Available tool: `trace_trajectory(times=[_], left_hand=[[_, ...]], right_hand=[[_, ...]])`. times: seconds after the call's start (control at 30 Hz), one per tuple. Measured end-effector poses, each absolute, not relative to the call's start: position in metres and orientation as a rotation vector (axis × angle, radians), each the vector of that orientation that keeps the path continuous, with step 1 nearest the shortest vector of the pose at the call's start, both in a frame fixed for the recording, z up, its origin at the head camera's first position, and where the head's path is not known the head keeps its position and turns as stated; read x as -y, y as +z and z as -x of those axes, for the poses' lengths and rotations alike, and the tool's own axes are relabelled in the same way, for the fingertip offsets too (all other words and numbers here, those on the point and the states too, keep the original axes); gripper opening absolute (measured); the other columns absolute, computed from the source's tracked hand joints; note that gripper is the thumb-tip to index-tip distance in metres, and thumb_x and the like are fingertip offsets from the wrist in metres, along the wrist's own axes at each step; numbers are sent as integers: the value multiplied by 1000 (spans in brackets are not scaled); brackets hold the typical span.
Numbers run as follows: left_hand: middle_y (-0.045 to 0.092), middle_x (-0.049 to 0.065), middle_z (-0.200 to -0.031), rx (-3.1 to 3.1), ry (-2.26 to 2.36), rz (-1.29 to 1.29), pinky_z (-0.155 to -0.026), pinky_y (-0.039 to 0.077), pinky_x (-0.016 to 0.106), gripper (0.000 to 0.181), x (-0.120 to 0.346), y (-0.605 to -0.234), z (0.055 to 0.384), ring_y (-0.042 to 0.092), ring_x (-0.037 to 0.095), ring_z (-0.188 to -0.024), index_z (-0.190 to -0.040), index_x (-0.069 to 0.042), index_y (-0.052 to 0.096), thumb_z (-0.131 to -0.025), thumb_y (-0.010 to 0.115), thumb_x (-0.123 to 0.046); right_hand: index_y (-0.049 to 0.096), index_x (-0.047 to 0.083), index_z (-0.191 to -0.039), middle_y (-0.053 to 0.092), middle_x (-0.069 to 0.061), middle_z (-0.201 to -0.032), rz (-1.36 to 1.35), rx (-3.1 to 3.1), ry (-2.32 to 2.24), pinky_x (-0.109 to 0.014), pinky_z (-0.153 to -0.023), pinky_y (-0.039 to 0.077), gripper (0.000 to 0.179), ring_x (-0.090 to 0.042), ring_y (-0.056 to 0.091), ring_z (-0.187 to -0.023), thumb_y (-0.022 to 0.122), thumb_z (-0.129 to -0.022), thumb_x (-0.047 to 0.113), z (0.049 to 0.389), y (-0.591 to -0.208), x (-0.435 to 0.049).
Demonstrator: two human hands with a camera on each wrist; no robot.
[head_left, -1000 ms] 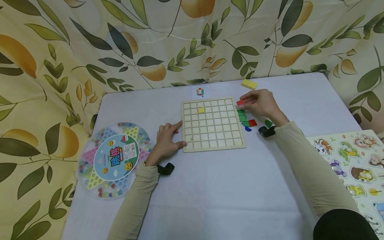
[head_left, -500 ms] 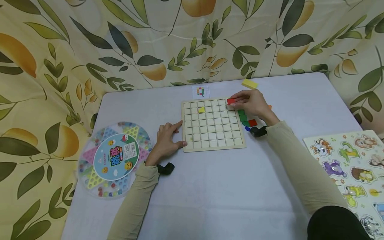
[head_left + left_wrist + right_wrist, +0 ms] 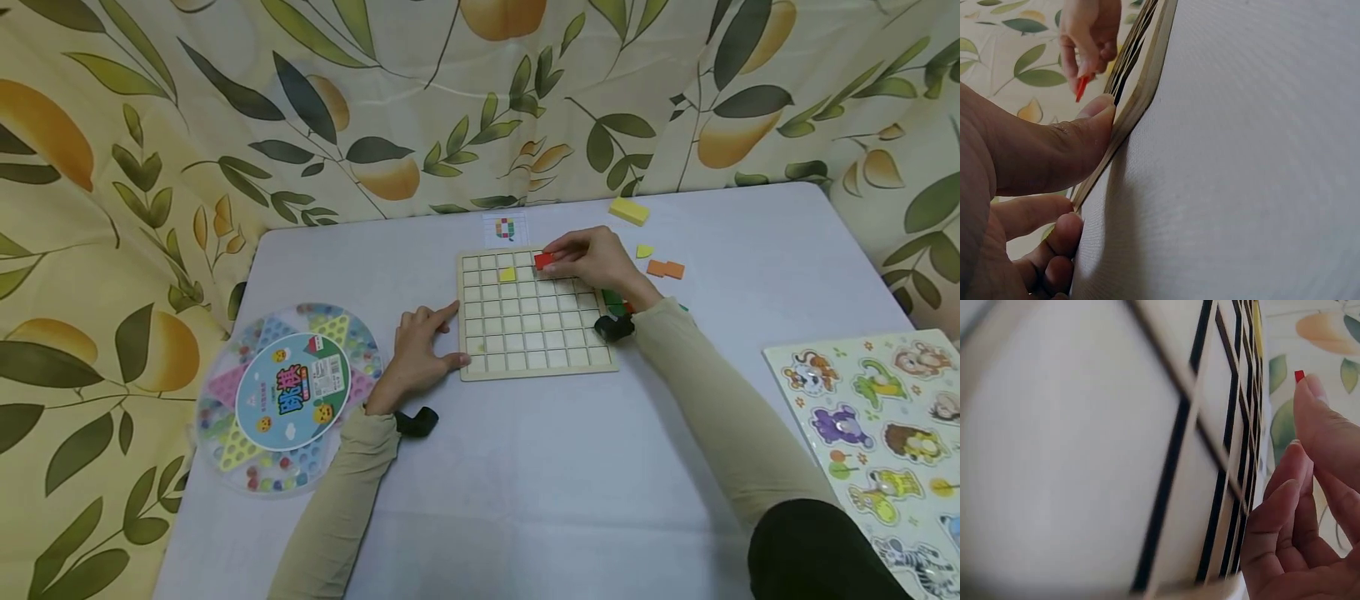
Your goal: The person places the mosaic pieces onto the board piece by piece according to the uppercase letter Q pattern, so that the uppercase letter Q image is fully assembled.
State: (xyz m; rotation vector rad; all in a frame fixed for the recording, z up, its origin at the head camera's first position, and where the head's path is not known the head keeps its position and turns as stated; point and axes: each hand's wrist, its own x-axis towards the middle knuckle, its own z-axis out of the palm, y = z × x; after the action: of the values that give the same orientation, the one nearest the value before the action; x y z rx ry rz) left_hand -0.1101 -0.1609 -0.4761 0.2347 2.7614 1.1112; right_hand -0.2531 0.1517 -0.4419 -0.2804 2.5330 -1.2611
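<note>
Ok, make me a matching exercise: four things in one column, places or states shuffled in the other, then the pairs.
1. Right hand
2. Left hand
3. Orange tiles
4. Pattern card

A. Lying right of the grid board
B. Pinching a red tile
C. Beyond the grid board's far edge
D. Touching the grid board's left edge

Pairs: 1-B; 2-D; 3-A; 4-C

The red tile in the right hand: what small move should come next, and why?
Probably lower the red tile into a bare cell near the yellow tile: the right hand pinches it above the grid board, where the yellow one already lies, and the left hand touches the board's left edge.
</note>
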Motion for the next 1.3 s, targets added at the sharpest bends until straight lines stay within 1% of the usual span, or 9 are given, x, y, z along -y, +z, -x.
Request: trace_trajectory(times=[0.13,0.33,0.43,0.63,0.77,0.83,1.07,1.17,1.3], left_hand=[[53,9,-109,-2759,1115,-234,-95,27,43,89,160,-475,110,35,27,-102,-162,-16,46,-85,89,-24],[53,9,-109,-2753,1132,-241,-94,26,43,89,159,-474,108,35,28,-102,-162,-15,46,-85,89,-24],[53,9,-109,-2756,1131,-236,-94,27,44,89,159,-474,108,35,28,-102,-162,-15,46,-84,89,-23],[53,9,-109,-2766,1114,-232,-95,28,44,89,159,-474,109,35,27,-102,-162,-15,46,-84,89,-24],[53,10,-109,-2762,1126,-229,-95,28,44,89,160,-475,109,35,28,-103,-162,-15,46,-84,89,-23],[53,10,-109,-2762,1135,-229,-96,28,45,89,160,-475,109,36,28,-103,-162,-15,46,-84,89,-23],[53,10,-109,-2769,1126,-228,-97,28,46,88,161,-475,109,36,28,-103,-161,-14,47,-84,89,-23],[53,10,-109,-2772,1118,-226,-97,28,45,89,161,-475,109,36,28,-102,-161,-14,47,-84,89,-23],[53,10,-109,-2766,1127,-223,-96,28,45,89,161,-476,110,35,28,-102,-162,-15,47,-84,89,-23]], right_hand=[[81,9,-118,78,-11,-109,318,-2539,-1241,-27,-81,48,39,-15,66,-90,91,-86,28,256,-443,-140],[83,9,-112,80,-10,-104,328,-2558,-1216,-30,-86,48,33,-14,67,-92,92,-84,25,256,-443,-130],[84,9,-112,80,-11,-104,326,-2566,-1203,-32,-88,47,32,-14,67,-93,92,-85,24,255,-443,-128],[84,8,-112,80,-12,-104,342,-2570,-1177,-33,-88,47,31,-15,66,-93,91,-86,22,254,-442,-126],[84,7,-111,80,-12,-103,332,-2561,-1172,-34,-89,46,30,-20,66,-98,91,-85,21,254,-442,-124],[84,7,-111,80,-14,-106,322,-2557,-1163,-36,-91,47,30,-22,66,-102,91,-84,21,255,-442,-123],[83,7,-113,73,-16,-133,297,-2516,-1127,-46,-106,44,32,-29,59,-121,90,-86,22,259,-443,-119],[83,6,-113,73,-17,-134,303,-2511,-1120,-47,-109,44,31,-29,59,-123,89,-86,21,259,-443,-118],[83,7,-113,74,-15,-130,298,-2510,-1122,-43,-104,45,31,-27,60,-119,89,-87,21,258,-443,-117]])
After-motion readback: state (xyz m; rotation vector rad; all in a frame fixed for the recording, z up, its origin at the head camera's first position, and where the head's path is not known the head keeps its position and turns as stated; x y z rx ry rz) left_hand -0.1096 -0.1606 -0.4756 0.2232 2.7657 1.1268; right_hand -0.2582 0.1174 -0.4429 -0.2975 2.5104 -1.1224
